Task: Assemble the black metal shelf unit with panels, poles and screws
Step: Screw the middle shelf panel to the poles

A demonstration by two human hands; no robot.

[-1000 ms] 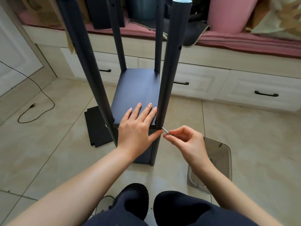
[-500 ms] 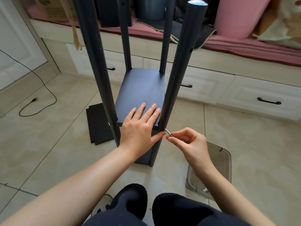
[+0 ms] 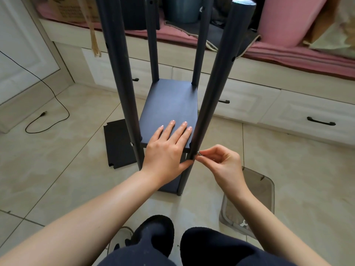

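The black shelf unit stands on the tiled floor, several poles rising around a black panel (image 3: 171,104). My left hand (image 3: 167,148) lies flat on the near end of that panel, fingers straight, thumb against the near right pole (image 3: 217,77). My right hand (image 3: 221,162) pinches a small silver screw (image 3: 199,154) whose tip meets the near right pole at panel height. A second panel sits lower in the frame, mostly hidden by my left hand.
A loose black panel (image 3: 117,143) lies on the floor left of the unit. A clear plastic tray (image 3: 255,200) sits at the right by my knee. White drawers (image 3: 299,112) and a cushioned bench stand behind. A black cable (image 3: 48,93) trails at left.
My right hand has brought the screw in from just beside the near right pole until its tip touches it. My left hand stays flat on the panel. The camera has shifted slightly.
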